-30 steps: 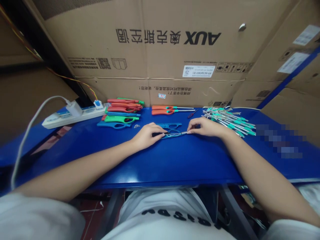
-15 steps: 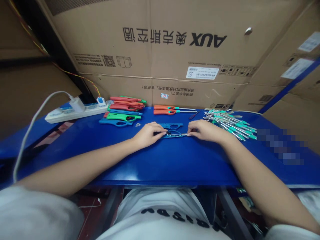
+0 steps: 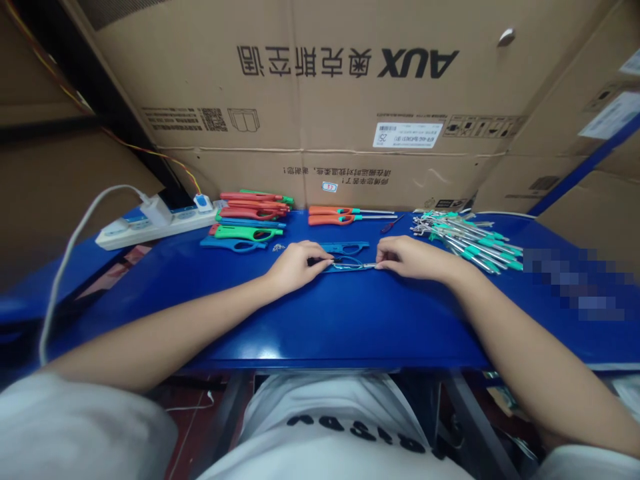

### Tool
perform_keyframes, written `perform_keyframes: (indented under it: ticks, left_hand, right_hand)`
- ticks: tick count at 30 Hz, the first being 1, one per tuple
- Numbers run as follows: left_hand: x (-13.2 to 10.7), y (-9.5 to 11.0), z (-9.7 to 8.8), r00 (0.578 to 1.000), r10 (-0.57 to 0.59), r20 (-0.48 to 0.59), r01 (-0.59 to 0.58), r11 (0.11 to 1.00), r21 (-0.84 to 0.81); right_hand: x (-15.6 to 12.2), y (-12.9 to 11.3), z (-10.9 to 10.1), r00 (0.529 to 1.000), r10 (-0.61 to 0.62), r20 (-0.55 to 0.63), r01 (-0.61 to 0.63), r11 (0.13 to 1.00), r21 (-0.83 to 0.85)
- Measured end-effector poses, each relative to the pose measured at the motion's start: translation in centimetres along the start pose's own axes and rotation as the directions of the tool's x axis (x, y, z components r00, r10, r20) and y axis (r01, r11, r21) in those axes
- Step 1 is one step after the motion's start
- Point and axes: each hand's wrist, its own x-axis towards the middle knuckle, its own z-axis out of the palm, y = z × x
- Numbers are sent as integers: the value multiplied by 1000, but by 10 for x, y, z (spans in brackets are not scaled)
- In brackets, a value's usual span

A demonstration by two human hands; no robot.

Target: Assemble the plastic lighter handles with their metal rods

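Observation:
A blue lighter casing [image 3: 349, 269] lies in front of me with its trigger loop facing up and a pale wire running across it. My left hand [image 3: 300, 267] is closed at its left end, thumb and forefinger pinching there, with a small dark part under the fingertips. My right hand [image 3: 410, 257] pinches the tip of a thin metal rod at the casing's right end. Just behind lies a second blue lighter casing half [image 3: 353, 247]. What the curled fingers cover is hidden.
Red, green and blue lighter handles [image 3: 247, 233] are piled at the left, near small metal bits [image 3: 279, 248] and a white power strip [image 3: 160, 227]. Two orange lighters [image 3: 333, 219] and a small screwdriver [image 3: 389, 226] lie behind. Metal lighter tubes [image 3: 470, 243] heap at right; cardboard [image 3: 325, 133] stands behind.
The view has shifted slightly. Both hands stay on the blue casing in almost the same pose, with the right fingers still at the rod's tip.

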Motion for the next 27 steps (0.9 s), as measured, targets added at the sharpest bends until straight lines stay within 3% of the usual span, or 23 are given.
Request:
perform_keyframes:
  ticks: [6, 9, 14, 23, 27]
  left_hand:
    - [1, 2, -4, 989, 109, 98, -124, 980, 155]
    - [1, 8, -10, 955, 186, 230, -256, 910, 326]
    - [-3, 23, -15, 914, 185, 361, -365, 762, 535]
    - [-7, 28, -8, 916, 149, 372, -367, 685, 629]
    - [-9, 25, -5, 928, 162, 336, -349, 698, 626]
  right_hand:
    - [-1, -1, -2, 1000, -13, 11, 13, 1000, -3]
    - [-3, 0, -4, 1000, -3, 31, 3, 1000, 6]
    - [-5, -1, -6, 999, 12, 51, -12, 1000, -4]
    - [-5, 0, -6, 998, 14, 56, -13, 1000, -12]
    - [-6, -2, -2, 995, -93, 36, 91, 995, 51]
